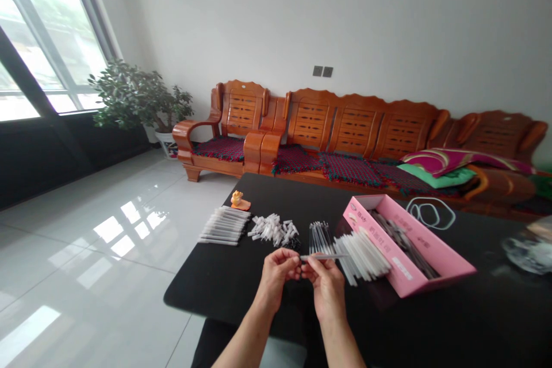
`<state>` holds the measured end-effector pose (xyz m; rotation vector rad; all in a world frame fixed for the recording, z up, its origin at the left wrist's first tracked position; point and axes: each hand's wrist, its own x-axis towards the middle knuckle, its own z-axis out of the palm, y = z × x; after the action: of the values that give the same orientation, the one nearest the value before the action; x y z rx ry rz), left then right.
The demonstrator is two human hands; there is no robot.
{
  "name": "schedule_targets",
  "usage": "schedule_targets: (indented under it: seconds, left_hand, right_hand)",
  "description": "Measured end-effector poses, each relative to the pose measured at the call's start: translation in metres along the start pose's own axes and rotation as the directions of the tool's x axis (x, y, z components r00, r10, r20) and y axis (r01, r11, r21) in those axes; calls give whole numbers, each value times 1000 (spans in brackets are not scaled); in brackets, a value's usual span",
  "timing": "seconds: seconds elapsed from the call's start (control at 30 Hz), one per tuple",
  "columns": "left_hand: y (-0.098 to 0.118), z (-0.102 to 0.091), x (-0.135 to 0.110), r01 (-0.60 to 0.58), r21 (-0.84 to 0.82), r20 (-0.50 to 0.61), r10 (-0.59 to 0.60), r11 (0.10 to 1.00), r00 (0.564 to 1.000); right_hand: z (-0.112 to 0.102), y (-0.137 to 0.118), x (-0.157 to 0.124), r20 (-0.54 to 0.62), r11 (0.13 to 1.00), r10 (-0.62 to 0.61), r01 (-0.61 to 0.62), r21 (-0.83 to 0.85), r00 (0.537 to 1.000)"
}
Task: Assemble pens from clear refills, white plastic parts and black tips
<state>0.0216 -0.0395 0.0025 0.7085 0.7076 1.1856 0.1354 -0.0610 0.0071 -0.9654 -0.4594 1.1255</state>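
Fingers of both our hands (302,273) pinch a thin pen tube (324,256) near its left end; light, stiff, probably slippery.

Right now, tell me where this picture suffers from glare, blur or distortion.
Head view: the window is blown out white, and its light glares in patches on the floor tiles. Wide-angle distortion bends the window frame. The object at the table's right edge is smeared, and the thin piece both hands hold is soft.

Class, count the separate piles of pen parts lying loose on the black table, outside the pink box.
4: white tubes far left, small caps beside them, thin refills mid-table, clear barrels against the pink box.
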Motion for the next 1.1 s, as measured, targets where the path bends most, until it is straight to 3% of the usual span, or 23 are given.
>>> schedule_targets:
  seconds: [0.23, 0.33, 0.43, 0.53, 0.8, 0.97, 1.1]
  left_hand:
    - [4, 2, -1, -103, 122, 6, 103, 987, 995]
    - [3, 1, 2, -82, 155, -10, 84, 985, 996]
    - [0, -2, 5, -44, 288, -49, 60, 956, 997]
    - [-1, -4, 7, -48, 368, -26, 62, 929, 998]
    - [3, -5, 11, -156, 210, 56, 148, 965, 987]
    - [2, -8, 11, -84, 362, 7, 87, 929, 996]
    - [3, -7, 10, -79, 339, 35, 72, 937, 997]
  right_hand:
    - [-2, 0, 2, -19, 1000, 24, -24, 2, 1000]
    - [-2, 0, 3, -22, 1000, 27, -27, 11, 999]
    - [-2, 0, 3, -27, 1000, 27, -27, 0, 999]
    - [-2, 1, 3, -26, 1000, 30, -30, -8, 999]
    - [0, 2, 4, -44, 1000, 23, -23, -3, 999]
    - [3, 1, 3, -34, 1000, 24, -24, -11, 999]
    - [4, 0, 3, -32, 999, 30, -30, -19, 999]
